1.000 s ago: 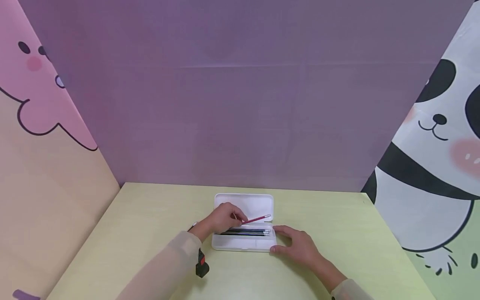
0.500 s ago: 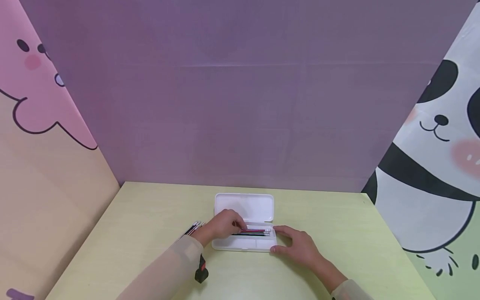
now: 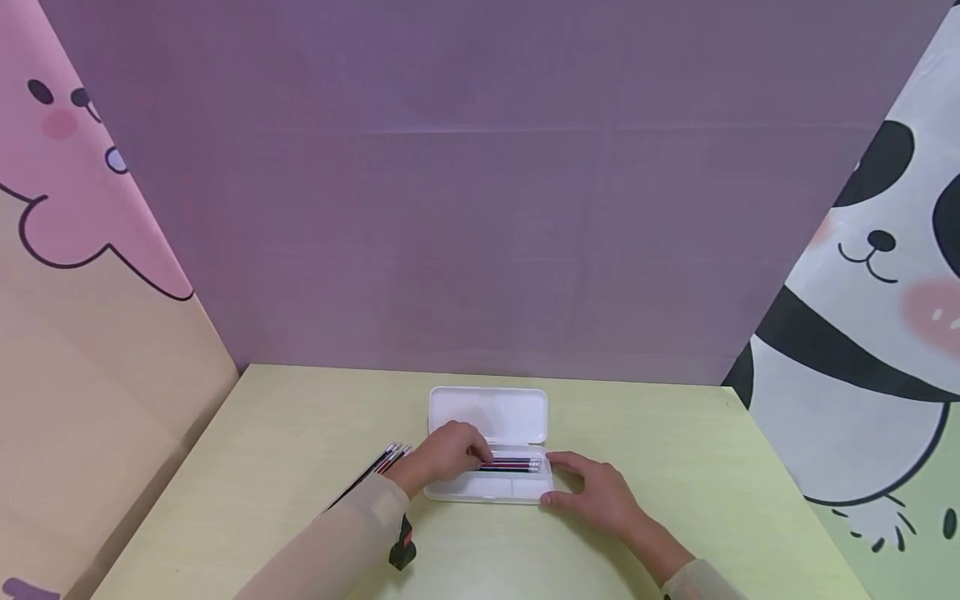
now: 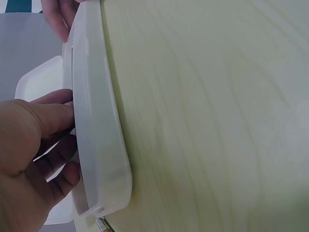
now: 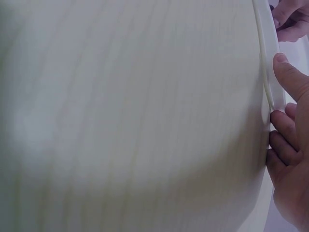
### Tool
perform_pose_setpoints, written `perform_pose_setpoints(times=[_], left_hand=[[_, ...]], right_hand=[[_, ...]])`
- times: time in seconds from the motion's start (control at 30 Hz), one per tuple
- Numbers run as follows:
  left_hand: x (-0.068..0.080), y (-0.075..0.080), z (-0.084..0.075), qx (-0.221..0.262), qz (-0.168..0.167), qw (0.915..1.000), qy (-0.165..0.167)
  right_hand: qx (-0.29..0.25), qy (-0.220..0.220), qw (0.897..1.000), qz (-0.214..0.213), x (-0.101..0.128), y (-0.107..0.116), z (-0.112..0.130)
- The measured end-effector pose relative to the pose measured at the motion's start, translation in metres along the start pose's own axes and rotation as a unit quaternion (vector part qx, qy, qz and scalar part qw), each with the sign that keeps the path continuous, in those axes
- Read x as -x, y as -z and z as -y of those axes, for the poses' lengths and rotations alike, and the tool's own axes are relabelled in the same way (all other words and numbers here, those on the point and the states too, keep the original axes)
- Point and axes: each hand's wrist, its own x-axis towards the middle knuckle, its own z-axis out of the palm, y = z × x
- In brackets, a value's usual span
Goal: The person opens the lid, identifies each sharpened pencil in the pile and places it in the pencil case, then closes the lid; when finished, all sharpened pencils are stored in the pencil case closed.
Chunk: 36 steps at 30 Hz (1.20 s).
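Note:
An opened white pencil case lies on the table, its lid folded back. In its rear compartment several dark pencils and a red pencil lie side by side, eraser ends to the right. My left hand reaches into the case from the left, fingers bent at the pencils. In the left wrist view the case wall hides those fingertips; I cannot tell whether they still pinch a pencil. At the right end, my right hand holds the case between the thumb at the front corner and fingers at the back corner.
More pencils lie on the table left of the case, partly under the left forearm. A black and red wrist device hangs below the left sleeve. A purple wall stands behind the table.
My left hand has brought the slanted red pencil down into the case, where it now lies among the dark ones. More loose pencils show beside the left forearm. My right hand stays put.

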Motion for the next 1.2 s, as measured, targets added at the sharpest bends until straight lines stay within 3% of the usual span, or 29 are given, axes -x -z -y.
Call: perform_pose_setpoints(times=[0.23,0.37,0.6,0.87,1.2], left_hand=[[0.003,0.0,0.003,-0.044,-0.003,0.999,-0.007],[0.006,0.003,0.006,-0.038,-0.01,0.9991,-0.017],[0.013,0.01,0.012,0.025,-0.015,0.9991,-0.031],[0.021,0.016,0.025,0.109,-0.022,0.9938,-0.005],[0.048,0.044,0.036,0.145,-0.028,0.989,0.008]], right_hand=[[0.002,0.004,1.0,0.003,0.0,0.0,0.002],[0.004,0.008,1.0,0.0,0.0,0.0,0.002],[0.007,0.006,1.0,-0.004,0.002,0.003,0.005],[0.004,0.007,1.0,0.001,0.002,0.003,0.005],[0.008,0.001,1.0,0.002,0.002,0.002,0.004]])
